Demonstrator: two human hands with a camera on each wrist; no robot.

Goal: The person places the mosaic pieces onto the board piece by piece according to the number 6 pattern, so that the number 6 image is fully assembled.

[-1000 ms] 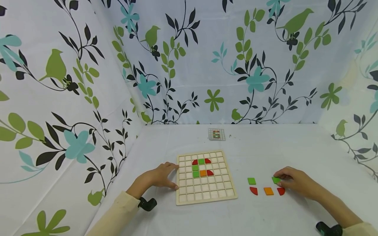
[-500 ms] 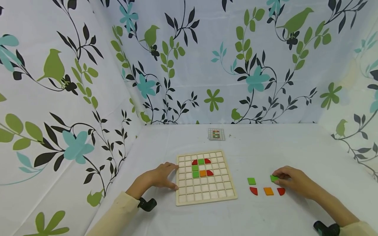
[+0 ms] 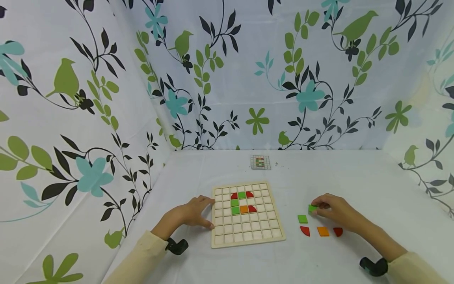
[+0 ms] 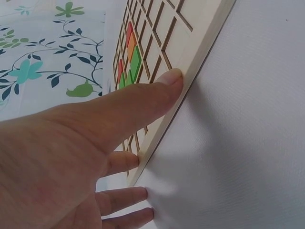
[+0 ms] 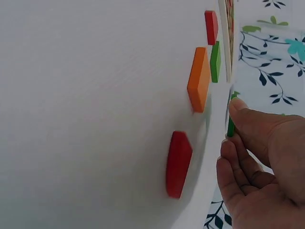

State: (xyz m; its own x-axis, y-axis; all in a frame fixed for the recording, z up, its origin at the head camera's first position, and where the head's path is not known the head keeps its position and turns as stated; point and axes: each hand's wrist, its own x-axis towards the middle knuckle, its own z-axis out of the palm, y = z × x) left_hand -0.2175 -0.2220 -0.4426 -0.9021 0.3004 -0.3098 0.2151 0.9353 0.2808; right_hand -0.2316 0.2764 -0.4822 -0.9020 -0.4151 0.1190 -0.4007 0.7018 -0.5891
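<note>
My left hand (image 3: 193, 213) rests at the left edge of a wooden grid board (image 3: 248, 232); in the left wrist view its thumb lies on the frame, the fingers straight along the edge. The board bears a few red, green and orange tiles around its upper middle. My right hand (image 3: 333, 209) pinches a green square tile (image 5: 231, 119) between thumb and fingertips, above the loose pieces right of the board. Below it on the cloth lie another green square (image 3: 302, 219), a red quarter-round tile (image 3: 305, 231), an orange square (image 3: 323, 231) and a second red quarter-round (image 3: 338, 231).
A small card (image 3: 260, 162) printed with a grid and a coloured pattern lies behind the board. White cloth (image 3: 198, 260) covers the table, and patterned curtains (image 3: 227, 79) enclose it at the back and sides. Each wrist wears a black camera (image 3: 177, 246).
My right hand has lifted the green square tile from the loose pieces and carried it left toward the board. My left hand stays at the board's edge.
</note>
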